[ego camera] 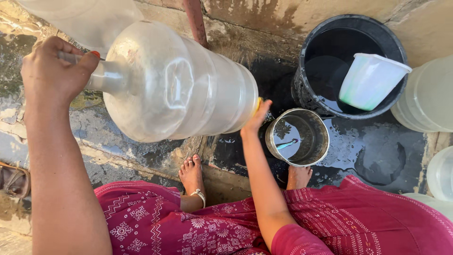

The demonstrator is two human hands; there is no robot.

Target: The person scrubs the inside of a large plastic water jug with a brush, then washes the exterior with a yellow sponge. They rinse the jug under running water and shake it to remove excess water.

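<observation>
A large clear plastic water jug (174, 82) lies on its side in the air, neck to the left. My left hand (54, 71) is closed around its neck and mouth at the upper left. My right hand (257, 118) presses a small yellow scrubber against the jug's base at centre. Below the right hand a steel pot (321, 137) holds water and a thin utensil.
A black bucket (302, 89) with water and a tilted white mug (370, 80) stands at upper right. More clear jugs (429, 94) line the right edge, another jug (80, 19) is at top left. The wet stone floor (373, 151), my bare feet and a sandal (14, 179) lie below.
</observation>
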